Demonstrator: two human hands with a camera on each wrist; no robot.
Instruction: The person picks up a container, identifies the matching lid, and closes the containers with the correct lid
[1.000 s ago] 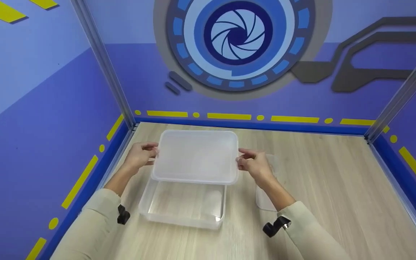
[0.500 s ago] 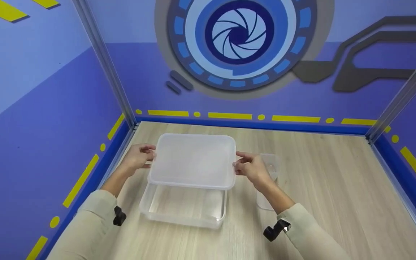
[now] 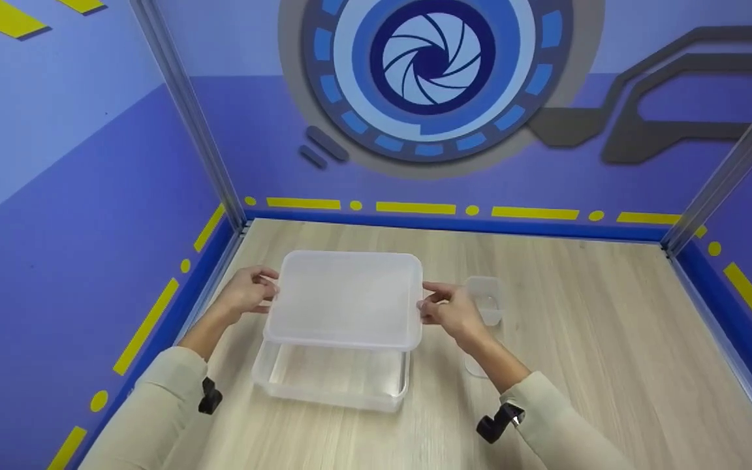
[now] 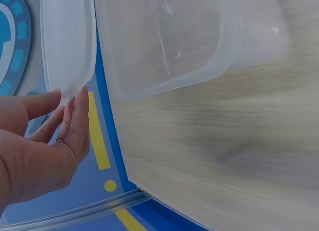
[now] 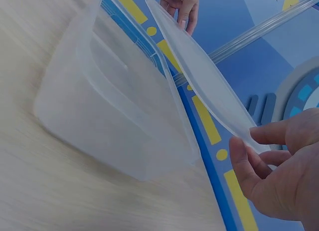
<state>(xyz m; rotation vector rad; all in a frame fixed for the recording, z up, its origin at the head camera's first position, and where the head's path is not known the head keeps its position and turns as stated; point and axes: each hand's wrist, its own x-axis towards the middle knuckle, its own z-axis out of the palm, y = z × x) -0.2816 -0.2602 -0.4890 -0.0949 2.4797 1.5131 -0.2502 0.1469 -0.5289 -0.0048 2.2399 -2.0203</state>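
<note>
Left grip: I read the left hand (image 3: 243, 292) as pinching, thumb and fingertips closed to the thickness of a rim on the left short edge of the frosted white, rounded rectangular plastic lid (image 3: 344, 299).
Right grip: I read the right hand (image 3: 453, 312) as pinching the lid's right short edge between thumb and fingers, with the index finger extended.
Lid position: held level from side to side between both hands; in the right wrist view I see a gap between it and the box rim.
Box: the clear, rectangular plastic box (image 3: 330, 395) stands on the table, its far part behind the lid in my head view.
Small container: a small, clear plastic container (image 3: 488, 292) stands just beyond the right wrist.
Clear edge: a rounded transparent piece (image 3: 474, 369) shows beside the right forearm, which hides part of it; I cannot tell its full shape.
Sleeves: pale beige sleeves (image 3: 157, 398), a black wrist device (image 3: 498, 423) at the right cuff.
Work surface: light wood-grain table (image 3: 611, 339).
Enclosure: blue-violet panels (image 3: 232, 130) with yellow markings, joined by metal corner posts (image 3: 187, 108).
</note>
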